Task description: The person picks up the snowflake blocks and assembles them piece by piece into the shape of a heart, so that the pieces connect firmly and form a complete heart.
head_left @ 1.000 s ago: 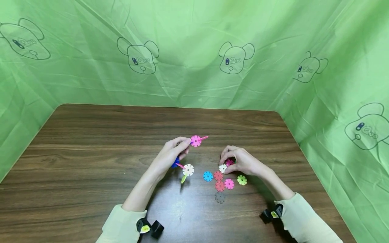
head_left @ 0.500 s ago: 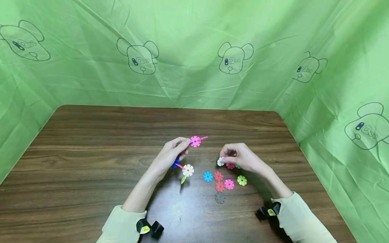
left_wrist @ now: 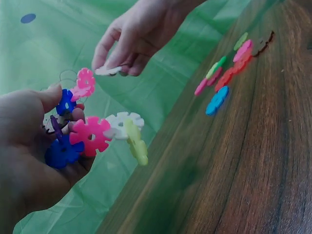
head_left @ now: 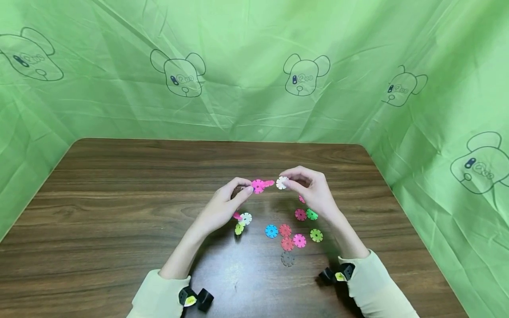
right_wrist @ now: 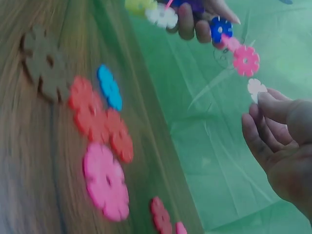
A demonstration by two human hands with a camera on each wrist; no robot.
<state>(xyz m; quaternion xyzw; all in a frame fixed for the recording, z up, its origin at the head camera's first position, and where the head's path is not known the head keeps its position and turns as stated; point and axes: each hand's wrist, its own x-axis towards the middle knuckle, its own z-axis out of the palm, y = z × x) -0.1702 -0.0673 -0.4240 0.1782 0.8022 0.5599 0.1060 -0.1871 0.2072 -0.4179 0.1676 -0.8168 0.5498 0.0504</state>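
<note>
Fingers (head_left: 293,172) and thumb of the right hand (head_left: 315,189) pinch a white notched disc (head_left: 282,183), just right of, but apart from, the pink end (head_left: 258,186) of a disc chain (left_wrist: 87,130). Curled round that chain, the left hand (head_left: 226,202) grips it; nearer, loose discs (head_left: 300,241) lie on the wooden table (head_left: 119,221).

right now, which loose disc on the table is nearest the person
The dull grayish disc, below the nearer red disc in the head view; every other disc on the table is bright and farther away.
</note>
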